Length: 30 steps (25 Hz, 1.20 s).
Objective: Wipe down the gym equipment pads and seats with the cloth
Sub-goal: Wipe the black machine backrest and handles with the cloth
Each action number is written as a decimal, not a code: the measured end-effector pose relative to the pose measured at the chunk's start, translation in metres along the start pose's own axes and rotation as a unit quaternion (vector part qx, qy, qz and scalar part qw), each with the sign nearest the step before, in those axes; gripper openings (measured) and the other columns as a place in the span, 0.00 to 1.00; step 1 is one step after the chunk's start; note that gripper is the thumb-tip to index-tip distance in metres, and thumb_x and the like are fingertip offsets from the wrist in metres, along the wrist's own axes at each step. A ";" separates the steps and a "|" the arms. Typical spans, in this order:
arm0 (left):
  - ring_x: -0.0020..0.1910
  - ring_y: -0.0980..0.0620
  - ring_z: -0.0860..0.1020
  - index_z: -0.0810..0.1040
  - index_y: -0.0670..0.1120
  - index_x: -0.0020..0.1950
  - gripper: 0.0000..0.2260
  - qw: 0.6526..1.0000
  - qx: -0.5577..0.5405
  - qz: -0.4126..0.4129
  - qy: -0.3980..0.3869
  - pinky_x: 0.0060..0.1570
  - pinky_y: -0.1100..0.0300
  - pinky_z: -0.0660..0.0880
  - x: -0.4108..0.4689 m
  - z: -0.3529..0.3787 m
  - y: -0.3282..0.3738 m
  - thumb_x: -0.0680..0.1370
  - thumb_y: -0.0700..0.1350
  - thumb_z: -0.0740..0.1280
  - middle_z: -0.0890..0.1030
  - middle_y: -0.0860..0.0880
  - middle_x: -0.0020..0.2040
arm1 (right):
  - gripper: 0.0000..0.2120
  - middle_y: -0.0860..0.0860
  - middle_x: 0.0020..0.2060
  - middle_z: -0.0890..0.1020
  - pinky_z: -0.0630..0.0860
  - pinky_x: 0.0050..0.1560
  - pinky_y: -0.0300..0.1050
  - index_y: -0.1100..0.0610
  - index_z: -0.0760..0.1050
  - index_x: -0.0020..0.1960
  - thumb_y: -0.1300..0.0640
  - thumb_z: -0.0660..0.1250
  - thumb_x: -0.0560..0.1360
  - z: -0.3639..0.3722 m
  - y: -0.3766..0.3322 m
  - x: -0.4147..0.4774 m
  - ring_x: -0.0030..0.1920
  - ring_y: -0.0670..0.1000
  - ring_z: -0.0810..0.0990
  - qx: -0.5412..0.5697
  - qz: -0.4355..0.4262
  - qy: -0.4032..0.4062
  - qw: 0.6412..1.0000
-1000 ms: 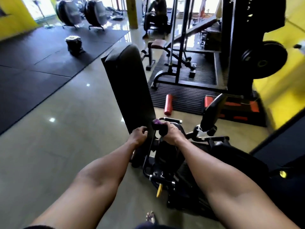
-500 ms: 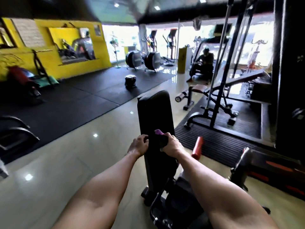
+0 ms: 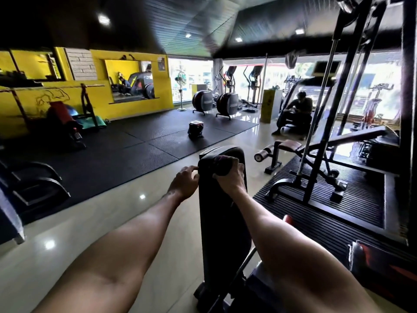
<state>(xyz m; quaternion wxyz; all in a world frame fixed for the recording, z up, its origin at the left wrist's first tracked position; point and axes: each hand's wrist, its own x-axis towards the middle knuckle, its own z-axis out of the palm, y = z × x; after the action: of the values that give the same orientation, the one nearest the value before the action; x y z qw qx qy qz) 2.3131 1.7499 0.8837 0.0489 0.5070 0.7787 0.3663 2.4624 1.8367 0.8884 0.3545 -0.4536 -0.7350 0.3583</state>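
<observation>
Standing near upright at centre frame, the pad [image 3: 222, 222] is a long, narrow back cushion in smooth black vinyl. It has rounded top corners and a faint sheen, and rises from a dark metal frame at the lower edge of view.

The cloth [image 3: 222, 159] is a small, dark purple wad, soft and crumpled. It lies on the pad's front face just below the top edge.

The right grip [image 3: 229, 177] is clenched over the cloth. Its fingers curl across the wad and press it against the vinyl, so only a purple fringe shows above the knuckles.

The left grip [image 3: 184, 184] holds nothing. Its fingers are loosely bent, tips touching the pad's left edge, roughly level with the right grip. A strip of bare vinyl separates the cloth from the left grip.

Surroundings:
- A glossy, pale tiled floor [image 3: 90, 222] lies under the arms.
- A ribbed black rubber mat [image 3: 126, 150] lies to the left.
- A bench [image 3: 290, 145] with a reddish-brown cushion and roller stands to the right, on a grooved black platform.
- A seated person [image 3: 297, 107] is beyond, by the windows.
- A yellow wall [image 3: 101, 102] runs at left.
</observation>
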 end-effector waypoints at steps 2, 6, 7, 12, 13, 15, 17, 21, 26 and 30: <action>0.67 0.44 0.73 0.75 0.46 0.70 0.16 1.000 -0.015 0.023 -0.005 0.67 0.55 0.67 0.018 0.005 -0.007 0.82 0.46 0.62 0.75 0.43 0.67 | 0.39 0.55 0.70 0.64 0.63 0.75 0.55 0.50 0.61 0.75 0.43 0.76 0.71 0.016 -0.005 0.011 0.74 0.60 0.65 0.062 -0.002 0.016 0.998; 0.69 0.42 0.71 0.72 0.45 0.72 0.18 0.996 -0.028 0.072 -0.037 0.69 0.51 0.66 0.062 0.021 -0.021 0.84 0.47 0.58 0.75 0.42 0.69 | 0.45 0.49 0.78 0.58 0.50 0.80 0.51 0.46 0.58 0.80 0.25 0.58 0.69 0.048 -0.003 0.030 0.80 0.51 0.53 0.079 -0.032 0.085 0.993; 0.69 0.42 0.71 0.72 0.46 0.73 0.18 0.995 -0.034 0.087 -0.044 0.70 0.51 0.66 0.071 0.024 -0.021 0.84 0.47 0.57 0.75 0.42 0.69 | 0.44 0.48 0.79 0.57 0.50 0.80 0.51 0.45 0.58 0.80 0.25 0.54 0.69 0.053 0.000 0.035 0.80 0.50 0.51 0.069 -0.035 0.102 0.992; 0.61 0.40 0.71 0.75 0.43 0.69 0.16 0.984 -0.024 0.174 -0.017 0.65 0.50 0.66 0.104 0.040 -0.022 0.85 0.45 0.55 0.76 0.41 0.62 | 0.29 0.52 0.75 0.64 0.52 0.80 0.50 0.48 0.70 0.72 0.35 0.56 0.77 0.073 0.003 0.067 0.78 0.53 0.57 -0.008 -0.075 0.207 0.975; 0.59 0.39 0.71 0.76 0.43 0.68 0.17 0.984 -0.023 0.179 -0.009 0.63 0.49 0.66 0.104 0.043 -0.022 0.85 0.46 0.54 0.76 0.41 0.60 | 0.25 0.53 0.72 0.69 0.55 0.79 0.51 0.50 0.73 0.69 0.38 0.58 0.78 0.074 0.005 0.074 0.76 0.55 0.61 -0.031 -0.105 0.233 0.966; 0.57 0.40 0.70 0.76 0.44 0.67 0.20 0.983 -0.034 0.178 0.011 0.62 0.47 0.67 0.106 0.045 -0.021 0.83 0.49 0.51 0.75 0.42 0.58 | 0.17 0.52 0.63 0.76 0.63 0.75 0.55 0.52 0.78 0.61 0.45 0.61 0.78 0.069 0.012 0.093 0.69 0.57 0.70 -0.057 -0.166 0.261 0.949; 0.56 0.42 0.69 0.75 0.43 0.68 0.21 0.984 -0.038 0.175 0.017 0.61 0.48 0.66 0.105 0.049 -0.017 0.82 0.48 0.50 0.75 0.41 0.58 | 0.13 0.51 0.57 0.79 0.67 0.70 0.56 0.51 0.80 0.55 0.46 0.64 0.77 0.054 0.017 0.118 0.65 0.57 0.73 -0.057 -0.163 0.233 0.957; 0.56 0.38 0.69 0.75 0.44 0.69 0.29 0.992 0.011 0.122 0.023 0.61 0.44 0.67 0.107 0.052 0.003 0.79 0.56 0.44 0.73 0.40 0.60 | 0.22 0.51 0.59 0.80 0.61 0.74 0.54 0.50 0.82 0.55 0.36 0.61 0.74 0.037 0.011 0.150 0.67 0.57 0.71 -0.060 -0.059 0.174 0.981; 0.60 0.38 0.68 0.75 0.44 0.68 0.32 0.993 0.070 0.098 0.016 0.63 0.44 0.67 0.103 0.051 0.004 0.78 0.59 0.42 0.71 0.42 0.64 | 0.17 0.49 0.62 0.76 0.58 0.76 0.53 0.47 0.80 0.57 0.38 0.65 0.75 0.052 0.023 0.109 0.70 0.54 0.67 -0.072 -0.204 0.193 0.957; 0.72 0.46 0.65 0.71 0.47 0.74 0.21 0.995 0.062 0.071 -0.018 0.73 0.52 0.60 0.112 0.053 0.015 0.84 0.50 0.50 0.69 0.48 0.74 | 0.18 0.51 0.57 0.79 0.64 0.72 0.56 0.48 0.81 0.58 0.39 0.62 0.77 0.020 0.054 0.162 0.66 0.59 0.72 -0.088 -0.250 0.137 0.954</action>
<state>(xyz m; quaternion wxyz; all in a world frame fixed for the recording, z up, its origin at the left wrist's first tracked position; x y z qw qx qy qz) 2.2938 1.8731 0.8874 0.0053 0.5695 0.7609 0.3110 2.4128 1.9999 0.8649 0.4886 -0.3296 -0.7979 0.1264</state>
